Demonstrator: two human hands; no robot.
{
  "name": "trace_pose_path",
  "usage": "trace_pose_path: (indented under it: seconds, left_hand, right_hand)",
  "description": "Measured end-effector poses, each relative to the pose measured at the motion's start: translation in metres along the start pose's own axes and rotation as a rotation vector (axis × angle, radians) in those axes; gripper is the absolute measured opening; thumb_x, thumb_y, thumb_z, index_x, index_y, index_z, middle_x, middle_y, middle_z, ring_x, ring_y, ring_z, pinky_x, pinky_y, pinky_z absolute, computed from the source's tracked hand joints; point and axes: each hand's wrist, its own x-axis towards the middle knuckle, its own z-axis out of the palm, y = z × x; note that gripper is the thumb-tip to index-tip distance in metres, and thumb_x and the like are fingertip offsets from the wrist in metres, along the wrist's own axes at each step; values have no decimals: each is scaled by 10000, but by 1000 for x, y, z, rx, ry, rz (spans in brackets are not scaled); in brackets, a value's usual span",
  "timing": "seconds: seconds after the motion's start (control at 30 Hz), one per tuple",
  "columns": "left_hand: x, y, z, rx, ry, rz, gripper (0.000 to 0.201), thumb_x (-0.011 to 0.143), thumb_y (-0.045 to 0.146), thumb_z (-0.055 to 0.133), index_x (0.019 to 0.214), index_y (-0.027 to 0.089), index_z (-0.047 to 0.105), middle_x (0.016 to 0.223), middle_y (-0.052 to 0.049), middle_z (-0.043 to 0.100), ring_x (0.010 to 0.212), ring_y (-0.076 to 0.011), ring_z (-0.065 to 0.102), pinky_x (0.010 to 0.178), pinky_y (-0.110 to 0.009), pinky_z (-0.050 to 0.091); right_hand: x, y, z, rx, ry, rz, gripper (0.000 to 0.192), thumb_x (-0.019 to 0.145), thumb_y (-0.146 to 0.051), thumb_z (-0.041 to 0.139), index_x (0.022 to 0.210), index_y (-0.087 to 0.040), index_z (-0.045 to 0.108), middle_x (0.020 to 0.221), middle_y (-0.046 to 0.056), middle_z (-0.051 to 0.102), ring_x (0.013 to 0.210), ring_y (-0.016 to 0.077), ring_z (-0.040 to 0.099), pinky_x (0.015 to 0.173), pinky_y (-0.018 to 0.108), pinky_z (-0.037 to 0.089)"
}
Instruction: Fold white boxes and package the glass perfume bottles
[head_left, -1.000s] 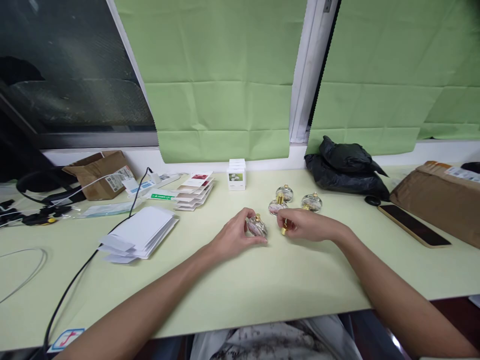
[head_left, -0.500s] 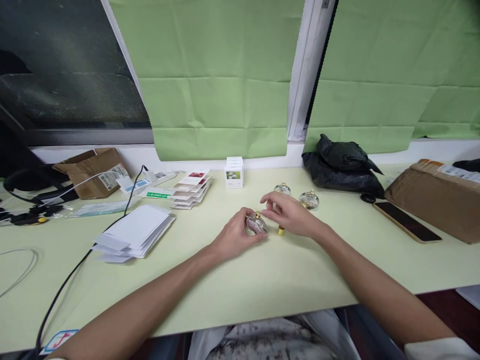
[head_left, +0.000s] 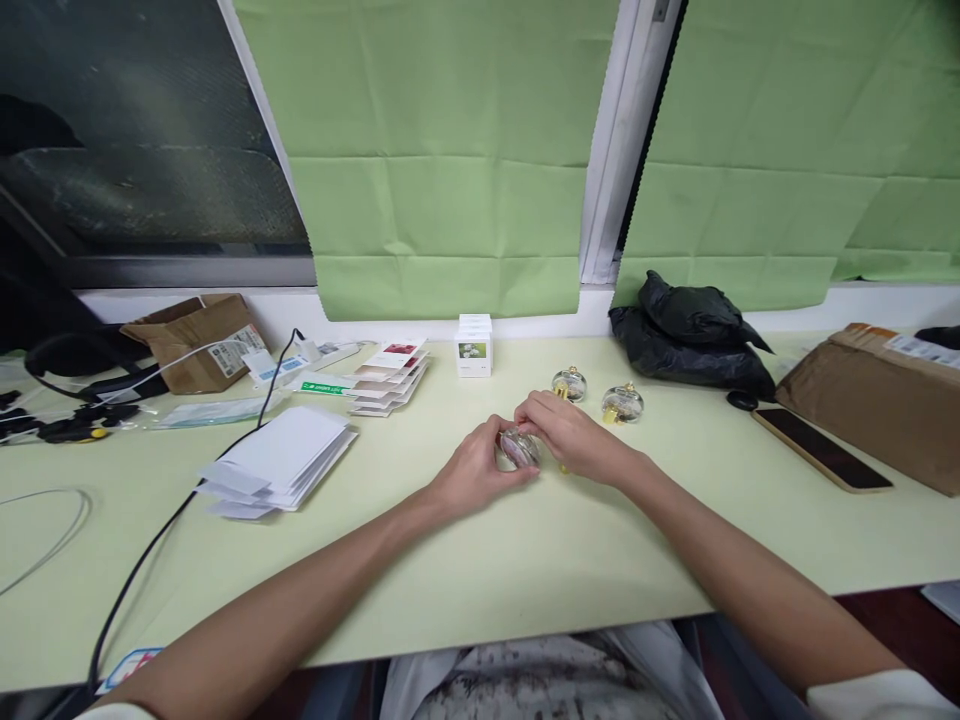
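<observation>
My left hand [head_left: 474, 472] grips a small round glass bottle [head_left: 517, 449] standing on the pale green table [head_left: 525, 560]. My right hand [head_left: 571, 436] reaches in from the right, its fingertips pinched at the top of that same bottle. A gold cap [head_left: 562, 467] peeks out on the table under my right palm. Two more round glass bottles with gold tops stand just behind, one [head_left: 568, 384] at the back and one [head_left: 622, 403] to its right.
A small white box [head_left: 474, 351] and a fanned stack of cards [head_left: 390, 378] lie behind. White envelopes [head_left: 281, 460] and a black cable [head_left: 150, 560] are at the left. A black bag [head_left: 690, 335], a phone [head_left: 821, 450] and a brown parcel [head_left: 877, 400] sit at the right.
My right hand set the gold cap down on the table, then moved left onto the top of the bottle in my left hand. My left hand has stayed put.
</observation>
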Motion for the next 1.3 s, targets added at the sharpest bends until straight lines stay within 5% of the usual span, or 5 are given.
trace_pose_path:
  seconds: [0.6, 0.93, 1.3]
  left_hand:
    - [4, -1, -1, -15, -20, 21, 495, 762, 494, 826, 1108, 235, 584, 952, -22, 680, 778, -210, 624, 640, -319, 438]
    - [5, -3, 1, -2, -11, 2, 454, 763, 502, 822, 1028, 229, 574, 934, -15, 659, 774, -196, 600, 626, -307, 426]
    - [5, -6, 1, 31, -8, 23, 460, 782, 533, 809, 1013, 235, 545, 894, 7, 638, 714, -168, 544, 599, -284, 383]
  right_hand:
    - [1, -2, -7, -37, -80, -3, 154, 1099, -203, 371, 1047, -237, 512, 1035, 65, 564, 965, 239, 515, 850, 375, 437]
    - [1, -13, -9, -63, -88, 89, 200, 1133, -356, 400, 1072, -227, 540, 1059, 83, 611, 972, 257, 566, 812, 378, 448]
    - [1, -19, -4, -273, -84, 9, 132, 1062, -91, 437, 1055, -200, 511, 1037, 96, 593, 944, 250, 541, 798, 359, 457]
